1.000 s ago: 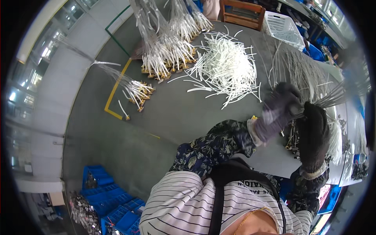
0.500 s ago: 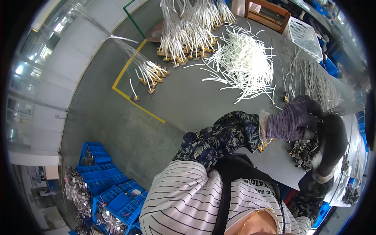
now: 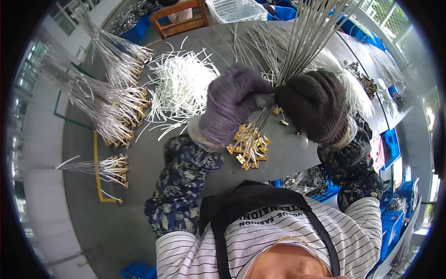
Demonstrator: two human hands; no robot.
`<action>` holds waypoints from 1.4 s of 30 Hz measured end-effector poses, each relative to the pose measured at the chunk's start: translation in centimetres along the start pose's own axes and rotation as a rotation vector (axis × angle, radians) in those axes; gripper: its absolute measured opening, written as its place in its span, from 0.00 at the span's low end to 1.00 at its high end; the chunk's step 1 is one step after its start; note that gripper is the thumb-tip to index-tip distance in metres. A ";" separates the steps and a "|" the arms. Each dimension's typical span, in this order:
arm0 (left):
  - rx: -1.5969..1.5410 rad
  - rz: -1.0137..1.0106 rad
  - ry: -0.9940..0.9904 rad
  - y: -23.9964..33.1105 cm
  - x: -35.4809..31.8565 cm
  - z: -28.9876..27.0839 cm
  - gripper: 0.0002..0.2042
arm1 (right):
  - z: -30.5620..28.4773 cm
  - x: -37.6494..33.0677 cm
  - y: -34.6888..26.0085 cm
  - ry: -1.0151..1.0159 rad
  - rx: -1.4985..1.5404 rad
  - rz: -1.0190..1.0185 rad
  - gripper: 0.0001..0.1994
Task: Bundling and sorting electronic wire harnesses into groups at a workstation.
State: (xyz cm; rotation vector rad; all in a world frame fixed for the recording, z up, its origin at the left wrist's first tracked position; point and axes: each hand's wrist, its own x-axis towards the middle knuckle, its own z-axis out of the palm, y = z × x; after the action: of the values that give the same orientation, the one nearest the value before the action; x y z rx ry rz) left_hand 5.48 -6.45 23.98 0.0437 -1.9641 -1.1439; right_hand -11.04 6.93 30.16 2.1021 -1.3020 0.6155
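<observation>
A bundle of thin grey wires runs up and away between my hands, fanning out at the top. Below them hang its brass-coloured metal end pieces on short stems. My left hand, in a purple knit glove, closes on the bundle from the left, its fingertips at the wires. From the right, my right hand, in a dark glove, grips the same bundle, knuckles up. The exact finger hold is partly hidden behind the gloves.
White sleeve pieces lie heaped on the grey table to the left. Finished-looking wire bundles with brass ends rest farther left. Loose grey wires lie beyond my hands. A white basket and a wooden chair stand at the back.
My view has swung to the right. Both hands, formerly close together at the right edge, are now mid-view, and the wire bundle with its brass ends shows plainly between them.
</observation>
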 end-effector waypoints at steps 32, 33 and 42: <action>0.166 0.189 0.057 0.4 -1.5 -0.2 0.12 | 1.4 0.8 -1.2 -0.058 0.584 0.443 0.07; 0.239 0.255 0.044 0.1 -1.5 -0.3 0.10 | 1.6 0.8 -1.1 -0.022 0.692 0.459 0.07; -0.177 0.004 0.019 -0.1 -1.7 1.5 0.12 | 0.9 1.8 0.5 -0.044 0.096 -0.141 0.14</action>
State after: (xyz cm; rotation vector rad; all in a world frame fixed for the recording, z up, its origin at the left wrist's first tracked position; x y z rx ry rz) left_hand 5.51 -4.77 22.44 -0.0425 -1.8384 -1.3058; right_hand -10.72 4.99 30.78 2.2753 -1.1561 0.5842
